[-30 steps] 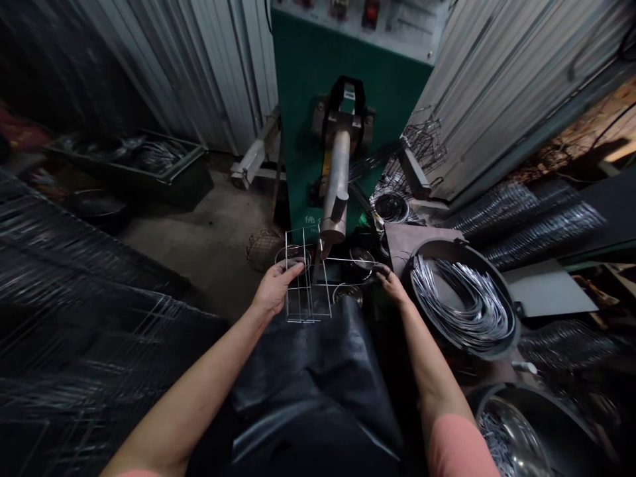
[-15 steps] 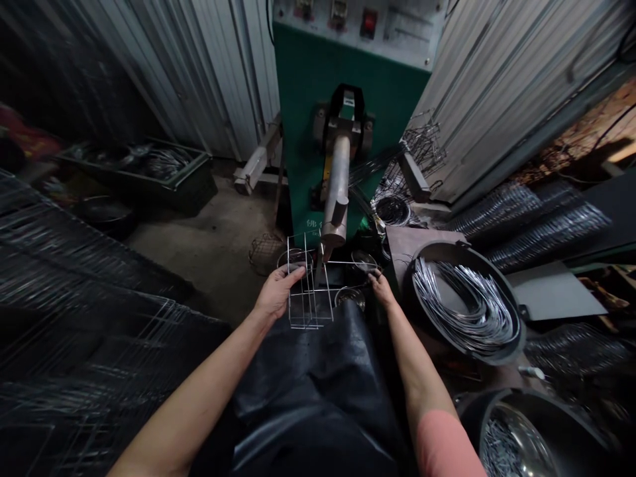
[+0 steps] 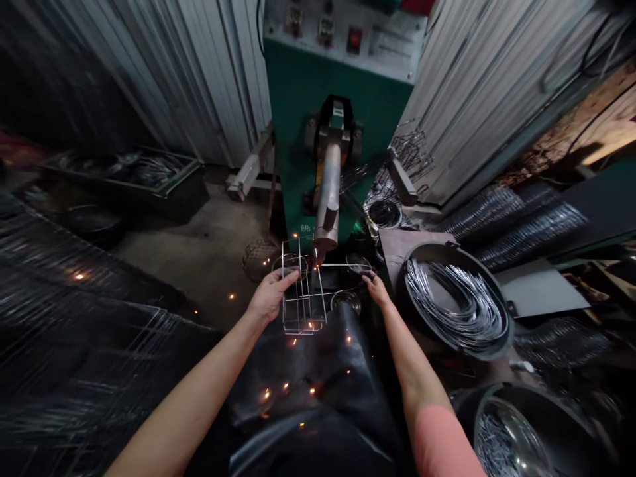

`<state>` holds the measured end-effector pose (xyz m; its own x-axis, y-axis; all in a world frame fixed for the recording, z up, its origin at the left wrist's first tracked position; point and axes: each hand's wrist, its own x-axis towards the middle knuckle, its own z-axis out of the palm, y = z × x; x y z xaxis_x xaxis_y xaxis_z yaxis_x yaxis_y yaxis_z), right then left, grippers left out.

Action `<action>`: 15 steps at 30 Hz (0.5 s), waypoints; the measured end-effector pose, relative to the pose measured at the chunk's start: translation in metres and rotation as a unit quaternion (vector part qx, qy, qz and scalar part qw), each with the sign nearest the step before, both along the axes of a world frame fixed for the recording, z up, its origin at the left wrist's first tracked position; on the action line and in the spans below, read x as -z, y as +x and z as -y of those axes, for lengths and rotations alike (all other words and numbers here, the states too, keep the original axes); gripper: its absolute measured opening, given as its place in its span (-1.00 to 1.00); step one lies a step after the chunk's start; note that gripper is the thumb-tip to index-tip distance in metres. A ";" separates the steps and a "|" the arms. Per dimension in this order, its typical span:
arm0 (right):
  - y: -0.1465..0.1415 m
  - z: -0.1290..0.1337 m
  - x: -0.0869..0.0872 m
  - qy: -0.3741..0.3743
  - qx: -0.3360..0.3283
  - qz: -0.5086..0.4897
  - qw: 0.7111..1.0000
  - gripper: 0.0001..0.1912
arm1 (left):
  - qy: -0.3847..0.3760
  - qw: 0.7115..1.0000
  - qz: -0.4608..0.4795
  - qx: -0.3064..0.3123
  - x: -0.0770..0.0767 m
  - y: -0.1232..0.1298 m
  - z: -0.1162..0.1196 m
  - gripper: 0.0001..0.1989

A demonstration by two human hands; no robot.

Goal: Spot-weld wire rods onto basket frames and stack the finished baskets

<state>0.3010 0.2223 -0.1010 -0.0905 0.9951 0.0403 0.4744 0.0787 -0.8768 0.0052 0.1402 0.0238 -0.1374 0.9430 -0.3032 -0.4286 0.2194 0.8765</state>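
Observation:
My left hand is closed on the side of a small wire rack, its thumb lying across the wires. My right hand pinches the far right end of a thin metal wire, which runs left to the rack. The rack's upper right corner sits at the electrode tip of a green spot welding machine. Orange sparks fly over the black apron on my lap and toward the left. Exact contact at the tip is too small to make out.
On the right, a round pan holds bent wires, and a bowl below contains small metal pieces. Stacked wire racks fill the left. A green crate with metal parts stands on the floor behind.
Sparks have appeared around the electrode tip, the apron and the floor. The view has shifted slightly, while both hands keep their hold on the rack and the wire.

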 end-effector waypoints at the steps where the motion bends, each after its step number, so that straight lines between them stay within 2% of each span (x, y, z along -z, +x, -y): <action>1: -0.002 0.002 -0.004 0.011 0.008 -0.002 1.000 -0.64 | 0.001 1.000 0.002 0.010 0.000 -0.001 0.000 -0.60; 7: -0.016 0.006 -0.033 0.147 0.075 -0.002 0.986 -0.68 | 0.009 0.999 0.007 0.052 -0.001 -0.006 -0.002 -0.63; 12: -0.018 -0.004 -0.049 0.115 0.037 0.066 0.990 -0.71 | 0.035 0.998 -0.030 0.046 0.002 -0.007 -0.004 -0.65; 15: -0.017 0.007 -0.057 0.125 0.050 0.096 0.986 -0.64 | 0.060 0.997 -0.046 0.034 0.005 -0.005 0.003 -0.70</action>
<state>0.2843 0.2153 -0.0438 -0.0224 0.9607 0.2766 0.6463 0.2250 -0.7291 0.0007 0.1377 0.0186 -0.0941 0.9796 -0.1776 -0.3336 0.1371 0.9327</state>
